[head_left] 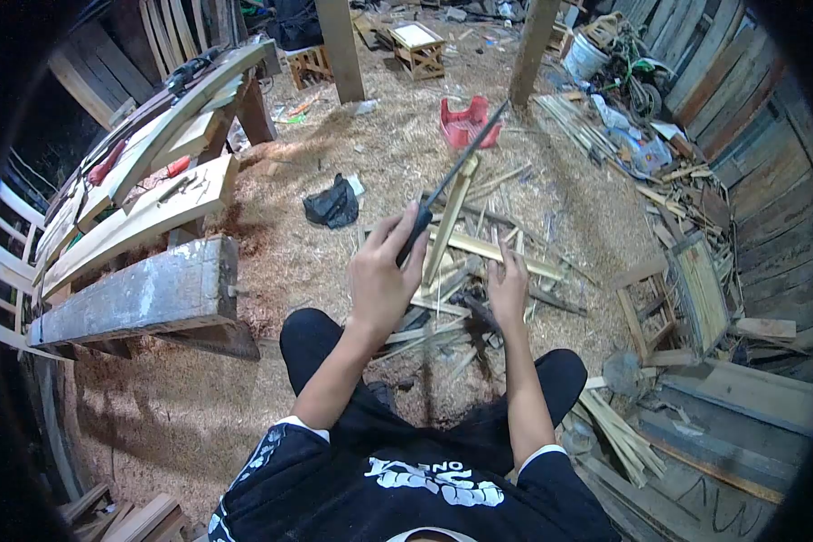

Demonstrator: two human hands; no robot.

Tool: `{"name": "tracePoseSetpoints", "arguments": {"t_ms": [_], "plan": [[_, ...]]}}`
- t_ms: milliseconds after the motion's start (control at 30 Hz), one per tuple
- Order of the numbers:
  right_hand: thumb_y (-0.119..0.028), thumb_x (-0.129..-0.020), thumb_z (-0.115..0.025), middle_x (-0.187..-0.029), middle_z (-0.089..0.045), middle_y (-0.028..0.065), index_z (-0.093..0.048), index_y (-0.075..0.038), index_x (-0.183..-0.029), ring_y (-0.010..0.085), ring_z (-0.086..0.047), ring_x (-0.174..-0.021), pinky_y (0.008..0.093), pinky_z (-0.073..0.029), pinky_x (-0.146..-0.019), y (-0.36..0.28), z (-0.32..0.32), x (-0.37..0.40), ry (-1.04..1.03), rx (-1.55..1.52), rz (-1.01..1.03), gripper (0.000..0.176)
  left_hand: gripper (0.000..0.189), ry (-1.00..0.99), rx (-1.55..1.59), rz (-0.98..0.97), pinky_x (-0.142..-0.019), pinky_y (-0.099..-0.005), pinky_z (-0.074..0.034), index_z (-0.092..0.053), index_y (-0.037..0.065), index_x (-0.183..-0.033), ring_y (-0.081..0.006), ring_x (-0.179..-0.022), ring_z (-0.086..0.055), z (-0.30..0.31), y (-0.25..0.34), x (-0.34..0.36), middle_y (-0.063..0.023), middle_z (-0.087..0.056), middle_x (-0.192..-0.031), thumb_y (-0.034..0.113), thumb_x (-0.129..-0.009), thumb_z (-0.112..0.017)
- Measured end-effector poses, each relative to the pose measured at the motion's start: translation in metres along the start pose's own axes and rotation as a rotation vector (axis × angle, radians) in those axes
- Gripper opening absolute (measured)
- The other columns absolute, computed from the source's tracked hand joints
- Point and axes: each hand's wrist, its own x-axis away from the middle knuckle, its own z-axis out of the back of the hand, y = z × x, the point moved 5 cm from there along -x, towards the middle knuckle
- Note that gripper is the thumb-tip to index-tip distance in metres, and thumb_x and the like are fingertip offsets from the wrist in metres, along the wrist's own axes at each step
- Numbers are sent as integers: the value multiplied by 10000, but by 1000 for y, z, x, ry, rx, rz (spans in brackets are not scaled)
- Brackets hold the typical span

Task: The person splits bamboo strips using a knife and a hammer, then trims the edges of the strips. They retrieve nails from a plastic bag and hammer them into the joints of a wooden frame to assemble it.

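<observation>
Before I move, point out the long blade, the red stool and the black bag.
Long blade (466, 154): head view, middle of the blade.
Red stool (459, 127): head view, left part.
Black bag (332, 205): head view, crumpled middle.

1. red plastic stool (468, 125) on the shaving-strewn brown floor (289, 266)
2. crumpled black plastic bag (331, 204) lying on the floor
3. white plastic bucket (585, 60) near a black wheel (646, 98)
4. small slatted wooden stand (419, 60) with a pale flat top, between two square wooden posts (341, 54)

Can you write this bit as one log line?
left hand: grips black-handled blade | right hand: near pale wood strip, contact unclear | beyond: red plastic item, black bag
</observation>
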Motion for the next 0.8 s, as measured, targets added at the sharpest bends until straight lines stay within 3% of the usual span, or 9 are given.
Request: {"name": "tracePoseSetpoints", "arguments": {"t_ms": [100, 133, 167, 267, 333, 433, 567, 667, 800], "plan": [[-164, -948, -599, -1302, -559, 263, -518, -23, -1407, 427, -543, -1180, 472, -428, -1034, 77, -32, 37, -63, 287, 51, 488, 400, -9, -1, 14, -777, -335, -545, -653, 11, -1274, -245, -877, -704, -10, 6, -1, -162, -692, -1051, 64, -883, -722], [-135, -942, -586, -1301, -578, 261, -549, -16, -1363, 416, -538, -1217, 471, -446, -1022, 87, -36, 46, -218, 315, -78, 439, 403, -2, 11, 25, -765, -332, -545, -653, 9, -1275, -233, -866, -703, -13, 7, 0, -158, -693, -1048, 61, -882, -722], [-135, -942, -586, -1301, -578, 261, -549, -16, -1363, 416, -538, -1217, 471, -446, -1022, 92, -41, 54, -219, 313, -79, 439, 403, -3, 9, 24, -765, -332, -545, -653, 9, -1275, -233, -866, -703, -16, 8, 0, -158, -693, -1048, 61, -882, -722], [-117, -926, -590, -1213, -641, 243, -570, -31, -1336, 401, -578, -1187, 469, -474, -985, 124, -72, 75, -258, 519, -111, 419, 398, 14, -7, 10, -758, -327, -544, -655, 8, -1273, -226, -866, -704, -19, 12, 2, -152, -698, -1038, 53, -882, -717], [-121, -897, -611, -1143, -679, 221, -607, -26, -1273, 359, -627, -1134, 468, -501, -945, 146, -92, 81, -499, 708, -295, 388, 399, 37, -14, -15, -741, -348, -546, -660, 38, -1275, -255, -848, -704, -20, 11, 5, -144, -695, -1041, 88, -883, -719], [-151, -878, -627, -1104, -691, 206, -659, -25, -1185, 361, -663, -1036, 464, -520, -903, 189, -107, 88, -592, 563, -409, 333, 397, 63, -21, -25, -725, -368, -547, -665, 63, -1272, -288, -831, -703, -16, 13, 7, -139, -692, -1038, 121, -883, -723], [-144, -859, -622, -979, -716, 195, -699, -30, -1090, 418, -662, -939, 503, -512, -814, 144, -47, 110, -219, 246, -421, 269, 407, 40, -24, -11, -738, -381, -543, -652, 55, -1278, -311, -846, -693, -6, 13, 4, -152, -687, -1018, 117, -883, -721], [-181, -870, -650, -900, -708, 190, -675, -15, -1126, 367, -684, -871, 460, -511, -761, 98, -1, 108, -113, 134, -456, 306, 420, 60, -49, -61, -736, -390, -540, -643, 59, -1291, -322, -837, -686, -5, 6, 4, -154, -686, -1010, 116, -881, -719], [-216, -911, -656, -814, -665, 144, -634, 11, -1140, 252, -649, -752, 366, -493, -692, 56, 37, 81, -45, -185, -333, 323, 426, 18, -19, 0, -780, -373, -545, -638, 48, -1299, -304, -901, -702, 5, 4, 5, -175, -701, -1055, 81, -881, -713]]}}
